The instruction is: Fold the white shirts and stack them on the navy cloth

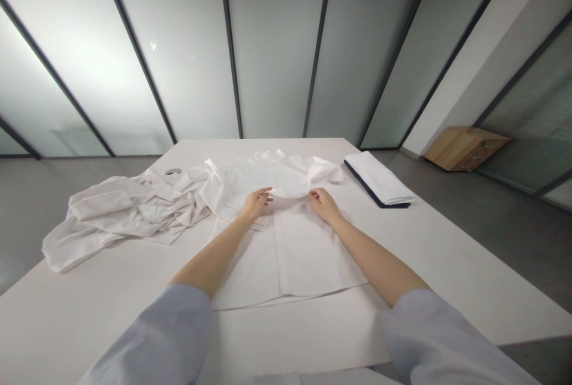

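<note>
A white button-front shirt [290, 254] lies spread on the white table [286, 337], its upper part folded over toward me in a loose flap. My left hand [257, 204] and my right hand [324, 205] both hold the edge of that flap, fingertips pinched on the thin cloth. Left of the shirt, a crumpled white shirt [129, 212] lies in a heap. Beyond my right hand sits a folded white garment [378, 179] with a dark navy edge along its lower side.
A round grommet [173, 171] is set in the table near its far edge, partly behind the heap. Frosted glass panels with dark frames stand beyond the table. A low wooden cabinet [465, 148] stands on the grey floor at the right.
</note>
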Action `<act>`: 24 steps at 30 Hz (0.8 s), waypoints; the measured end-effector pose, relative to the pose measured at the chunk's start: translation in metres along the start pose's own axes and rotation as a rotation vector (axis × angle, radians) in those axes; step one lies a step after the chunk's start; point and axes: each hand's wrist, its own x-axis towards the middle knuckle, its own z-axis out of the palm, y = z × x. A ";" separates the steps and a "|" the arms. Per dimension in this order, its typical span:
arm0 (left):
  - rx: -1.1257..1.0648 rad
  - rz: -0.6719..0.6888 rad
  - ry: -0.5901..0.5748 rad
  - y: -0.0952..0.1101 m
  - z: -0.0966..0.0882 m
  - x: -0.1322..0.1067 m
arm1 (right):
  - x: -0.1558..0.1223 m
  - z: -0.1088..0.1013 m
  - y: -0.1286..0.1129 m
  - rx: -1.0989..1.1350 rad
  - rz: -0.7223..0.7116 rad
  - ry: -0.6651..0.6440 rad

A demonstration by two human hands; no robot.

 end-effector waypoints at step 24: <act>0.181 -0.128 0.325 -0.013 -0.026 0.006 | 0.001 -0.002 0.004 0.033 0.073 0.018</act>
